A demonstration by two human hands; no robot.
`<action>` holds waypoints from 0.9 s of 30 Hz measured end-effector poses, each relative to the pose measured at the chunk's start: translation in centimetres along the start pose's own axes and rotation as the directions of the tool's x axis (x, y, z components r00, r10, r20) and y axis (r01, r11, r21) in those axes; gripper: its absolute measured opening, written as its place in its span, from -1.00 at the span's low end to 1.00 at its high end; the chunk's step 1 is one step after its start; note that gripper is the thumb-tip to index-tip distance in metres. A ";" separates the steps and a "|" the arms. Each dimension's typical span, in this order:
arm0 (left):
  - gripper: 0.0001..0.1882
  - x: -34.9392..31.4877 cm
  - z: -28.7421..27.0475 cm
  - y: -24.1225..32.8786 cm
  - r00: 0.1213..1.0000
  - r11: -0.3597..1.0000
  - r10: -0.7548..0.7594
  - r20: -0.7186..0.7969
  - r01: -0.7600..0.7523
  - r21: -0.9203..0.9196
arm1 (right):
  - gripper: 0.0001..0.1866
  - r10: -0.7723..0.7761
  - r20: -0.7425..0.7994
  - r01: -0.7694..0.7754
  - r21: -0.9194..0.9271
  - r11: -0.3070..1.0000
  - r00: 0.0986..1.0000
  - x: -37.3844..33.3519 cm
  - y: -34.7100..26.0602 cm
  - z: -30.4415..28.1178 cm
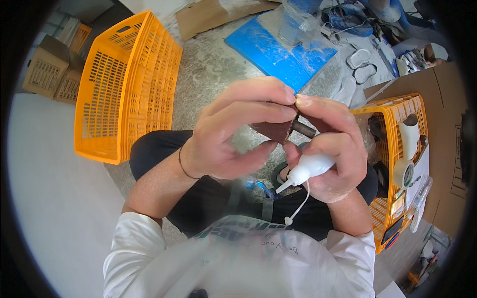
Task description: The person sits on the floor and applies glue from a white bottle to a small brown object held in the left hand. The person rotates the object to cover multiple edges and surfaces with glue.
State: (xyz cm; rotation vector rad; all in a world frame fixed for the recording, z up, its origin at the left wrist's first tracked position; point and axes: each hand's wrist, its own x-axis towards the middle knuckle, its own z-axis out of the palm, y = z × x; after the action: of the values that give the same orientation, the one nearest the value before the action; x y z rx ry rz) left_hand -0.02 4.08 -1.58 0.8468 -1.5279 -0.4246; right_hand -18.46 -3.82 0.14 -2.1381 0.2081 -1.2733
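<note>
Between both hands, over my lap, is a dark brown piece that looks like sandpaper (273, 130), with a rough edge facing right. A short grey-brown cylindrical stub (303, 130) sticks out from its right side. My left hand (226, 126) closes on the brown piece with fingers above and thumb below. My right hand (343, 149) touches the same piece with its fingertips. Tucked in the right hand's lower fingers and palm is a white squeeze bottle (314, 167), its nozzle pointing down-left. Its small cap (288, 220) dangles on a strap. Fingers hide part of the brown piece.
Tall orange plastic crates (126, 94) stand at the left. Another orange crate (387, 107) at the right carries a tape roll (403, 173), a phone (393, 230) and small items. A dusty blue board (278, 54) and grey slippers (365, 73) lie ahead on the floor.
</note>
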 end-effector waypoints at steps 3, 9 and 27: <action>-0.45 0.1 -0.1 0.2 0.999 0.999 -0.031 0.011 0.031 0.010 | -0.70 0.071 0.022 -0.072 0.019 0.997 0.997 -0.2 -0.3 -0.2; -0.28 0.7 -1.4 -0.1 0.977 0.991 -0.098 0.189 0.079 0.103 | -0.66 0.367 0.067 -0.373 0.223 0.901 0.928 -0.5 0.5 -0.2; -0.15 -1.3 2.1 -0.6 0.898 0.832 -0.427 -0.107 0.344 -0.435 | -0.60 0.747 0.175 -0.520 0.815 0.256 0.641 -0.6 0.4 1.1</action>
State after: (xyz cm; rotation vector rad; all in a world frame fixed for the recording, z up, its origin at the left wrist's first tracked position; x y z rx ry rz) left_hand -1.93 4.16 -3.27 0.8368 -1.0202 -0.8978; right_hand -17.77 -3.39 -0.94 -0.8547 0.4483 -0.8298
